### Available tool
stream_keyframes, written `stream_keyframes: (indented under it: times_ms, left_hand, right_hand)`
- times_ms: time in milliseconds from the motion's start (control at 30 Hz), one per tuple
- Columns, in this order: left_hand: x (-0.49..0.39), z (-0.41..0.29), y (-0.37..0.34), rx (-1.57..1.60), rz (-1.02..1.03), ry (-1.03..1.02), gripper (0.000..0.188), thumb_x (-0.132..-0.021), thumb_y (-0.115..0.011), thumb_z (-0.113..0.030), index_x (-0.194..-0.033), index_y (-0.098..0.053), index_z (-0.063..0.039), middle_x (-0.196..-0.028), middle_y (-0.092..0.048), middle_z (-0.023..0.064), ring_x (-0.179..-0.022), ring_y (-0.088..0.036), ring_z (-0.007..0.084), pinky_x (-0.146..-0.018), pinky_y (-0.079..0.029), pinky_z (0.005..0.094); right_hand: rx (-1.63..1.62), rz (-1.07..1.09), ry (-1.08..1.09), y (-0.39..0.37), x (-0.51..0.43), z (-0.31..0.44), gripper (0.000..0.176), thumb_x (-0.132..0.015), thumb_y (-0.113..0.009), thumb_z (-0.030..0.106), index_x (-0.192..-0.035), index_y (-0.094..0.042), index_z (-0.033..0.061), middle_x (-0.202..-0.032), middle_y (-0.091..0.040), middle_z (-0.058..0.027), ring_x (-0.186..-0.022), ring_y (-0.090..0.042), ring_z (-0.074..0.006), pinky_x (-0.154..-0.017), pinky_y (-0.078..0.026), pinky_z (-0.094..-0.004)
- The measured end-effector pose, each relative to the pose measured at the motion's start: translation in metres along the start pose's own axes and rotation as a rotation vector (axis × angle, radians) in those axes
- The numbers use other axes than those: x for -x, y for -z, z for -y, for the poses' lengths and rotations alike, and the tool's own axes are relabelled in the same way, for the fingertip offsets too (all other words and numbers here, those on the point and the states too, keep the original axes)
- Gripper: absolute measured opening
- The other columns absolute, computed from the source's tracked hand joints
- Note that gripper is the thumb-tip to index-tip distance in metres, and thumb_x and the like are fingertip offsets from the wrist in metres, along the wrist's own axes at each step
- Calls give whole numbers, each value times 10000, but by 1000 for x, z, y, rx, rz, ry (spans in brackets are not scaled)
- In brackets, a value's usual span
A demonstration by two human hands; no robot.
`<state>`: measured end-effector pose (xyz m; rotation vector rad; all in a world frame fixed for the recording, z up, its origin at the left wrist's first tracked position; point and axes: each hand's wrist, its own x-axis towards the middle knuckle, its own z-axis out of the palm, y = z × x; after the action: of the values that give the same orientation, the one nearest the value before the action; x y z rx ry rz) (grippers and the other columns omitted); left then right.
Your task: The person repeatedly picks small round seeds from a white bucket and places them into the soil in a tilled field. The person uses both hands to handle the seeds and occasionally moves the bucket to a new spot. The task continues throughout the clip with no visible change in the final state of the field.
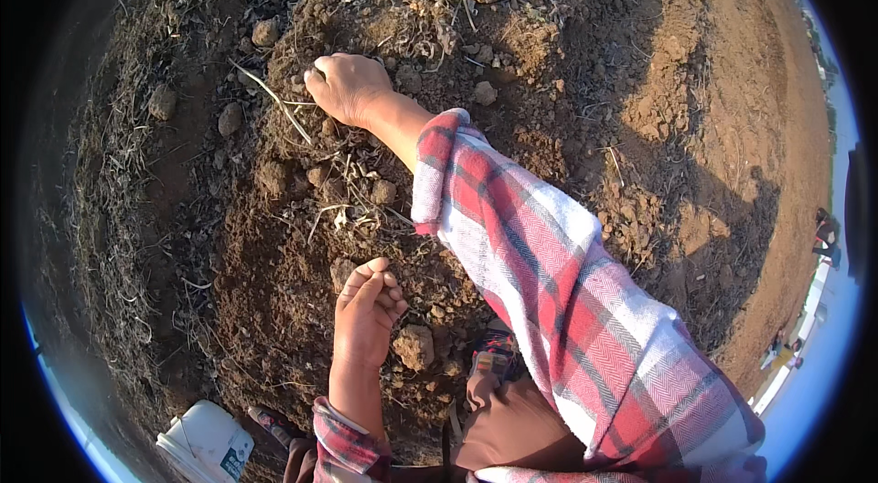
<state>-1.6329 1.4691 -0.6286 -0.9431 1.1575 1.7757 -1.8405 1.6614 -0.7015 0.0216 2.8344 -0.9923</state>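
My right hand (350,86), at the end of a rolled plaid sleeve, reaches across to the soil above the middle; its fingers are curled down, and what lies beneath them is hidden. Nearer my body, my left hand (370,308) is raised with its fingers loosely curled and the thumb against them; nothing shows in it. Just behind it rests a soil-covered lump (341,273), and a large clod (413,347) lies to its right. Several round, earthy lumps that may be potatoes or clods lie about, such as one (265,33) left of my right hand. Dry stems (278,100) lie beside that hand.
A white plastic bucket (206,440) stands at the lower left by my shoe (276,425). My other shoe (492,359) is planted in the loose soil. Ridges of earth with dry plant remains run on both sides. Other people (827,236) are far off at the right edge.
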Motion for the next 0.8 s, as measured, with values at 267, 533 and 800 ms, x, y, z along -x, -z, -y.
stream_keyframes:
  times_ms: [267,533,800]
  left_hand:
    - [13,15,20,106,-77,9,154,-1010,-500,-117,-1124,-597,-82,-888,-602,9,-749,-557,137,-695,-510,300]
    - [28,52,48,32,-109,203,123,-991,-487,-38,-1007,-606,-61,-783,-607,30,-685,-589,149,-641,-540,335]
    - [32,57,63,17,-86,147,243,-959,-444,11,-1106,-616,-78,-894,-647,17,-762,-620,114,-733,-576,330]
  right_hand:
    - [32,-118,252,-65,125,47,599,-963,-524,483,-1417,-518,92,-1515,-375,-242,-1406,-326,-445,-1172,-235,-562]
    - [-283,322,215,-63,250,58,519,-989,-510,399,-1451,-490,163,-1430,-492,-225,-1296,-496,-415,-1139,-338,-509]
    - [113,-465,119,3,159,-25,392,-930,-582,142,-1315,-574,72,-1352,-536,-180,-1210,-543,-340,-1076,-435,-437]
